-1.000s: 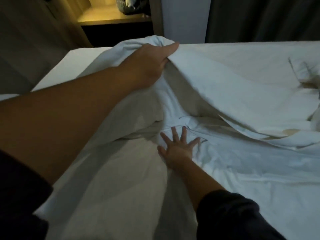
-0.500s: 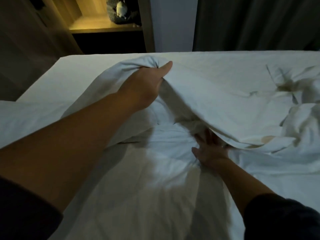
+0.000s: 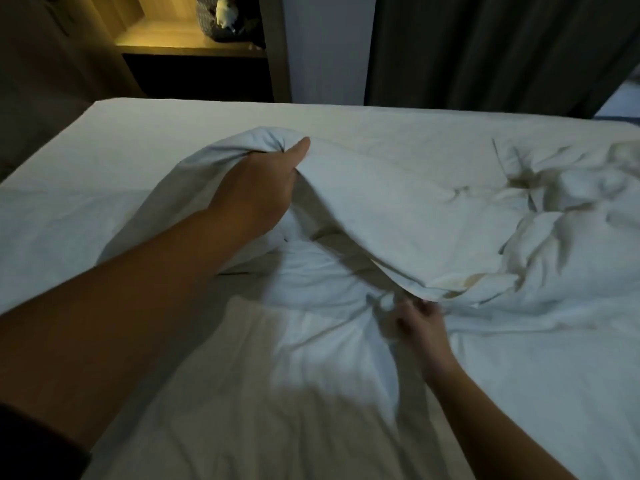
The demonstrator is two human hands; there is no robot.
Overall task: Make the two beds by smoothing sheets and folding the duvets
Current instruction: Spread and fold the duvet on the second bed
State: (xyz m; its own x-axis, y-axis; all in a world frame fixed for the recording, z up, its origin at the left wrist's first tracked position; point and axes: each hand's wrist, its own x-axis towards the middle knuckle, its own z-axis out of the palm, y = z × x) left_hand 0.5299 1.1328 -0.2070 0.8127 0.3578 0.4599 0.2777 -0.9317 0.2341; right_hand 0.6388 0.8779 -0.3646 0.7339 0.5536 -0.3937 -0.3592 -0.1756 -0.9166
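A white duvet lies rumpled across the bed, over the white sheet. My left hand grips a bunched fold of the duvet and holds it lifted above the mattress. Under that raised flap, my right hand has its fingers curled round a small bunch of the white fabric near the duvet's lower edge. The right hand is blurred. The duvet's right side is heaped in deep creases.
A lit wooden shelf with a dark patterned object stands beyond the bed's far left corner. Dark curtains hang behind the far edge. The bed's left edge drops off at the frame's left.
My right hand went from lying flat on the sheet to sliding right under the raised flap and curling on fabric. The left hand kept its grip on the lifted fold.
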